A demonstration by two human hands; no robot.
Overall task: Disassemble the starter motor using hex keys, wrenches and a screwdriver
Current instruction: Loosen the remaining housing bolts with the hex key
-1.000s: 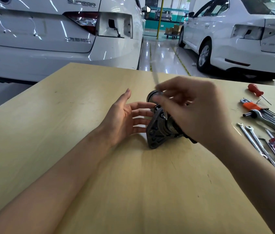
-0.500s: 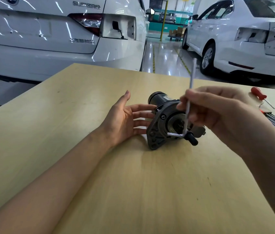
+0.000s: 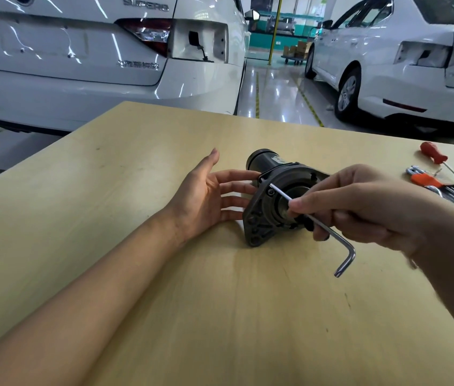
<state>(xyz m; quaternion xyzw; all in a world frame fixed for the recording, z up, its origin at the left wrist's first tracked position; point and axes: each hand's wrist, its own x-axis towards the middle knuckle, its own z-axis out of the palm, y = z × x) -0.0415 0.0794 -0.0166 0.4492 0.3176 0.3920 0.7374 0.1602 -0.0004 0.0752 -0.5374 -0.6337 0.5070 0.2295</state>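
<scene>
One starter motor [image 3: 272, 199] lies on its side at the centre of the frame on a pale wooden table [image 3: 164, 288], its black cylindrical body pointing toward the upper part of the frame and its grey flanged nose housing facing the lower right. The left hand [image 3: 209, 196], fingers straight and spread, rests against the left side of the housing with its edge on the table. The right hand [image 3: 359, 204] pinches one L-shaped hex key [image 3: 315, 218] between thumb and fingertips; the key's long arm reaches up-left with its tip at a bolt on the housing face, while the short bent end hangs at lower right above the wood.

At the right edge of the frame lies a cluster of tools: one red-handled screwdriver [image 3: 435, 154] and, just below it, one orange holder of hex keys [image 3: 426, 181] fanned toward the edge; how many keys it carries cannot be told.

Two white cars stand beyond the table on a glossy workshop floor [image 3: 276, 93] marked with yellow lines: one sedan [image 3: 81, 65] fills the upper left, the second car [image 3: 415, 65] the upper right. An aisle between them runs back to a yellow post [image 3: 274, 29] and stacked boxes [image 3: 297, 50].

The table's far edge crosses the middle of the frame; bare wood spreads left of and below the motor.
</scene>
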